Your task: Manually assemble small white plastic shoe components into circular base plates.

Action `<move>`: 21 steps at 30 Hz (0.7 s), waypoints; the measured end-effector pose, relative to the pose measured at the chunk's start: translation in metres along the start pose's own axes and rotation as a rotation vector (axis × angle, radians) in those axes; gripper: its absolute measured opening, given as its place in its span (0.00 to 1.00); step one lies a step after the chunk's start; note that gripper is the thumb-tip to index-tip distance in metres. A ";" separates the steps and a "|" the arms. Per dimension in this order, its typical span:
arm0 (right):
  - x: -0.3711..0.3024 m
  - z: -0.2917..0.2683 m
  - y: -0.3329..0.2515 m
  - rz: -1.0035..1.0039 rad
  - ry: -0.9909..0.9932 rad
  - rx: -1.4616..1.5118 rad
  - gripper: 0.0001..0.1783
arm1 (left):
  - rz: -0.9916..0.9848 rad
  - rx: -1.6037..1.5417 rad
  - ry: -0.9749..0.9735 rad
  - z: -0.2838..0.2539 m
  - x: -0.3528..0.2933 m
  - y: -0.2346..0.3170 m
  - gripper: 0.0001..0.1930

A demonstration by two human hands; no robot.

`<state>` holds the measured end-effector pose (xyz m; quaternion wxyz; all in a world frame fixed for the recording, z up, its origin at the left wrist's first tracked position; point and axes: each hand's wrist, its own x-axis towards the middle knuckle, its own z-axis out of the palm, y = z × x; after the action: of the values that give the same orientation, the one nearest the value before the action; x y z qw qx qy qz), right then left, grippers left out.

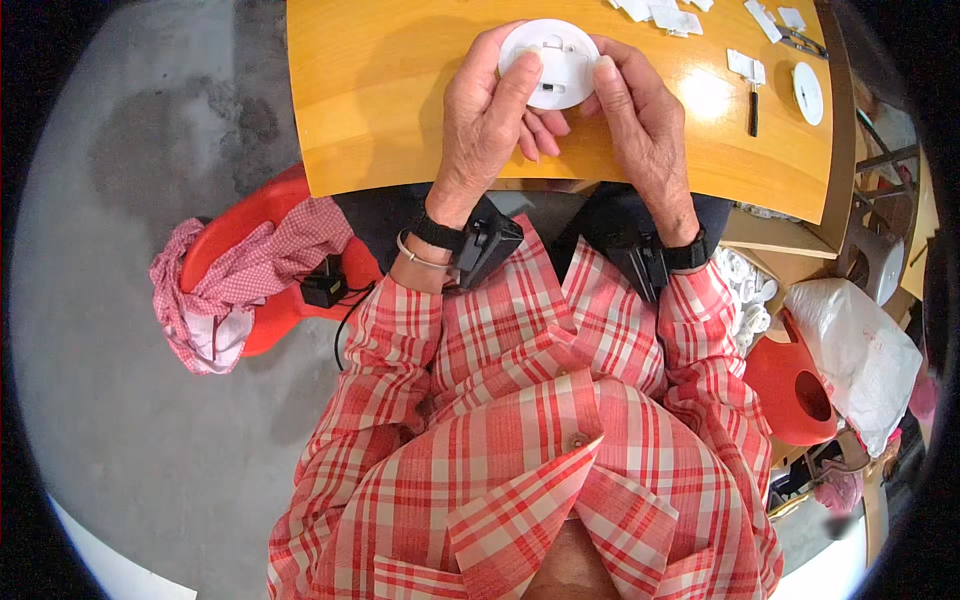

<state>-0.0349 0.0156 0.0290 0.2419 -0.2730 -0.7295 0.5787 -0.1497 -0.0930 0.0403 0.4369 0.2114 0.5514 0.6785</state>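
A round white plastic disc-shaped casing [570,70] is held up over the near part of the wooden table. On its face are moulded slots and a small dark opening near the lower edge. My left hand [490,110] grips its left rim, the thumb pressing on the face and the fingers behind. From the other side my right hand [640,115] closes on the right rim with the thumb at the edge. The fingertips behind the casing are partly hidden.
On the yellow wooden table [380,110] lie white slips [660,14], a black-handled tool [753,112] and another white disc [807,94]. A red chair [262,325] with a checked cloth [265,250] stands left. At right are a red stool [785,385] and a plastic bag [855,350].
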 end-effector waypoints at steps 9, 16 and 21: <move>-0.004 0.006 0.003 0.016 -0.010 -0.051 0.14 | 0.022 0.130 0.033 0.002 0.000 -0.003 0.18; -0.003 0.004 -0.003 0.055 0.014 0.027 0.12 | 0.020 0.143 0.041 0.007 0.001 -0.003 0.17; -0.004 0.002 0.002 0.026 0.013 0.209 0.13 | 0.068 0.114 0.010 0.008 0.004 -0.007 0.18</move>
<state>-0.0329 0.0116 0.0260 0.2663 -0.2596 -0.6599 0.6528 -0.1435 -0.0851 0.0350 0.3978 0.2511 0.5838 0.6617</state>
